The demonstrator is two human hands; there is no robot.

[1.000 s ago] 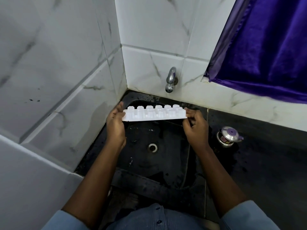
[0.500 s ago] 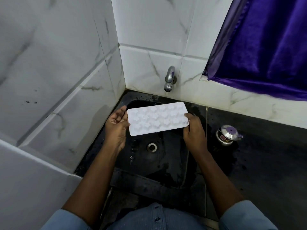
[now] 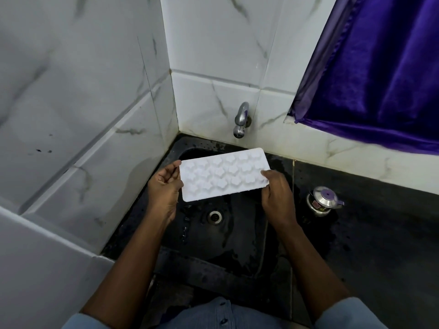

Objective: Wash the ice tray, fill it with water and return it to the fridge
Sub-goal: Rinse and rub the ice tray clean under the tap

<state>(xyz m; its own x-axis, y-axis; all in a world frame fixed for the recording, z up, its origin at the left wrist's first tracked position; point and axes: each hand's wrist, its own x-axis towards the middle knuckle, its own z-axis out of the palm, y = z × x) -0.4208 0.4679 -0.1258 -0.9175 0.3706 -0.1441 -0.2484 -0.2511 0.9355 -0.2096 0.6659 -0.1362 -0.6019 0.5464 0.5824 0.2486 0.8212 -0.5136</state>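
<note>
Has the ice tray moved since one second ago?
Yes. The ice tray tipped its face toward the camera; its near edge dropped closer to the drain.

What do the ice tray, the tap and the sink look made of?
Ice tray: matte white plastic or silicone, judging by its moulded flower-shaped cells; which of the two I cannot tell. Tap: polished metal with bright chrome-like highlights. Sink: black, probably stone or composite, with a wet sheen; uncertain.
</note>
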